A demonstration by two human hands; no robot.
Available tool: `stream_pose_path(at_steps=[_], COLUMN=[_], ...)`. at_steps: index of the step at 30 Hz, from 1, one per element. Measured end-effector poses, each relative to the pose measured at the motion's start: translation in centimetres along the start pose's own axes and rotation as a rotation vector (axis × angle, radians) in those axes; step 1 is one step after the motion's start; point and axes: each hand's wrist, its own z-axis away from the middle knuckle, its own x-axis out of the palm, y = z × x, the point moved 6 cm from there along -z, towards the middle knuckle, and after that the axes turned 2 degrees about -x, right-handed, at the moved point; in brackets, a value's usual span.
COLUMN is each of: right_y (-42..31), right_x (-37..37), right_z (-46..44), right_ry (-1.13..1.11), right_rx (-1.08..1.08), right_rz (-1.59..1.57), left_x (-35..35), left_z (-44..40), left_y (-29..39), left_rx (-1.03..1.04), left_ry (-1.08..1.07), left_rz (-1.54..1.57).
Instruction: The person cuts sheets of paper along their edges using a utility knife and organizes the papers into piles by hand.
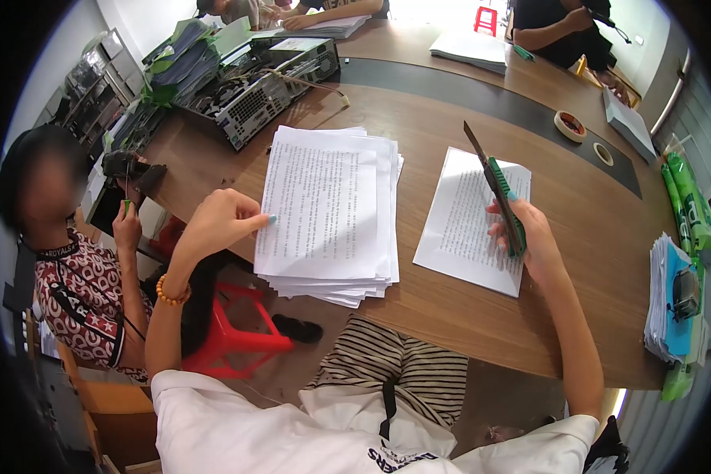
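Note:
A thick, uneven stack of printed paper [328, 205] lies on the brown table in front of me. My left hand [227, 220] pinches the left edge of its top sheet, thumb on the print, fingers curled beneath. To the right, my right hand [529, 233] is closed around a green box cutter [498, 186]. Its long dark blade is extended and points away from me, up and to the left. Below the cutter a smaller set of printed sheets [458, 229] rests flat on the table; the hand hides part of it.
An opened computer case [268, 99] stands at the back left, beside piled folders [186, 63]. Tape rolls [570, 126] lie at the right. A blue-covered paper bundle [671, 304] is at the right edge. A person [87, 284] sits at left near a red stool [233, 336]; others are across the table.

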Motion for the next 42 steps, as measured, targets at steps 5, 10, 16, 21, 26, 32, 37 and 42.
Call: stream_pose_path(at_steps=[5,10,16,21,26,32,37,42], right_y=[-1.4,-4.2,-4.9,-4.3,-6.8,-7.6,-3.4,-2.3], right_x=[0.0,-2.4,-7.0,-9.3,-8.0,-3.5,-2.2,-1.9], right_z=[0.2,0.4,0.9,0.3,2.0,13.4,21.4,23.6], right_ry=[0.019,0.12,0.27,0.39,0.4,0.504,0.508,0.567], right_rx=[-0.056,-0.223,-0.278,-0.273,-0.347,-0.759,-0.494,-0.433], right_rz=[-0.045,-0.096,-0.073,-0.022,0.361,1.195,1.269,1.328], left_x=[-5.1,-3.1,13.5,19.0,16.3,20.2,20.6,20.6], left_z=[-0.8,-3.5,-8.5,-9.9,-7.4,-8.7,-8.3,-8.3], left_y=[6.2,21.4,29.4,27.6,23.3,19.3,19.4,19.2], left_rx=[0.311,0.614,0.769,0.655,0.746,0.753,0.815,0.826], left_ry=[0.188,0.053,-0.124,-0.299,0.031,-0.119,-0.024,0.004], left_rz=[0.083,-0.161,-0.213,-0.16,-0.317,-0.339,-0.251,-0.24])
